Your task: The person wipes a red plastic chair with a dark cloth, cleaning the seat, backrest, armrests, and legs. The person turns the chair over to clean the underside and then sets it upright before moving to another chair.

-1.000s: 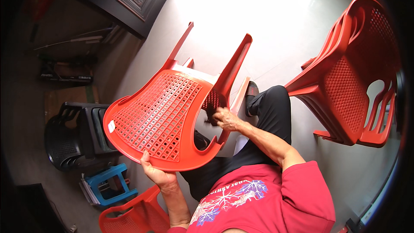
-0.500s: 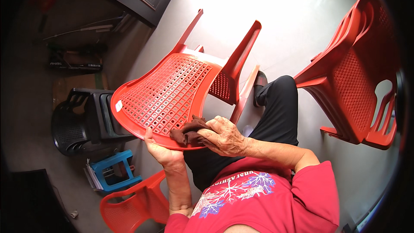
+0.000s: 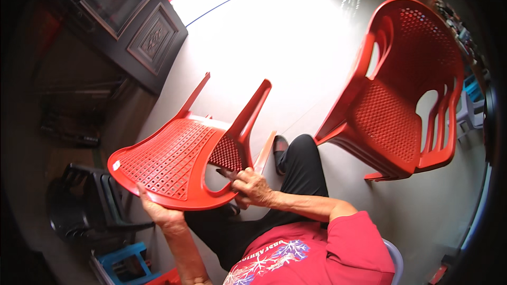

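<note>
A red plastic chair point(image 3: 163, 158) lies tipped over in front of me, its perforated back facing up and its legs pointing away. My left hand point(image 3: 165, 216) grips the near rim of the back, thumb on top and the other fingers hidden underneath. At the curved armrest opening on the chair's right side, my right hand point(image 3: 254, 188) is closed on a dark brown cloth point(image 3: 226, 174). Most of that cloth is hidden behind the fingers and the armrest.
To the right stands a stack of red plastic chairs point(image 3: 388, 126). Stacked black chairs point(image 3: 95, 200) and a blue stool point(image 3: 127, 264) are at the left. A dark panelled door point(image 3: 153, 37) stands at the far left. My bent knee point(image 3: 303, 153) is close to the chair's right side.
My right hand has moved with the cloth from the rim of the back to the armrest opening. The view has swung, so the chair now sits lower and further left.
</note>
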The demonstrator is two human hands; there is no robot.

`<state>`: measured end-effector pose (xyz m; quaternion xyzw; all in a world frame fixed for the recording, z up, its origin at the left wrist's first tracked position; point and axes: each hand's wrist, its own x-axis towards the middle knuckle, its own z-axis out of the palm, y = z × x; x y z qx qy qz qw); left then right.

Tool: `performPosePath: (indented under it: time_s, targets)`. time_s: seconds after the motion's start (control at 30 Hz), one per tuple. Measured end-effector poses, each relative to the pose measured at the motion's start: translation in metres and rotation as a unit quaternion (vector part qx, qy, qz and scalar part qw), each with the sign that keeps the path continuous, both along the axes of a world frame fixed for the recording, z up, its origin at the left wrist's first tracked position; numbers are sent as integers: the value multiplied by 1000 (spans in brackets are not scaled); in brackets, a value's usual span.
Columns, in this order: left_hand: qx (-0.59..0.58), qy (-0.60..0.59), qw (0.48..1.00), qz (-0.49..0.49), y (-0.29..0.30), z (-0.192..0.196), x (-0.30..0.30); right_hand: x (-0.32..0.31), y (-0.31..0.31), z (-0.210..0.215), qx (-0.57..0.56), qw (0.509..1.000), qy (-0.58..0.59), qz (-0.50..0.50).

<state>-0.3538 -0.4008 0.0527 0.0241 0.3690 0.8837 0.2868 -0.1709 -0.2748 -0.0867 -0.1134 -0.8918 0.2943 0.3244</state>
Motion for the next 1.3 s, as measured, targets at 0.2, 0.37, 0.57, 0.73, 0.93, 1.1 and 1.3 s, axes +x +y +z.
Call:
performPosePath:
  time_s: [0.2, 0.37, 0.57, 0.73, 0.93, 1.1, 1.3]
  targets:
    - [-23, 108, 994, -21, 26, 26, 24, -21, 18, 52, -54, 988, 144, 20]
    - [-76, 111, 985, -105, 47, 45, 40, -27, 34, 107, -43, 983, 165, 68]
    - [-139, 202, 948, -203, 62, 10, 30, -63, 36, 135, -87, 969, 220, 72]
    - [-167, 242, 956, -15, 88, 26, 7, -70, 19, 110, -167, 980, 106, -23]
    - [-60, 268, 953, 130, 100, 29, -14, -38, -34, 61, -167, 985, 38, -7]
    - [-101, 226, 961, 127, 111, 38, -21, -7, -39, 55, -91, 995, -18, -32]
    - [-164, 331, 929, 19, 117, 19, -38, -8, 0, 69, -124, 991, 42, -1]
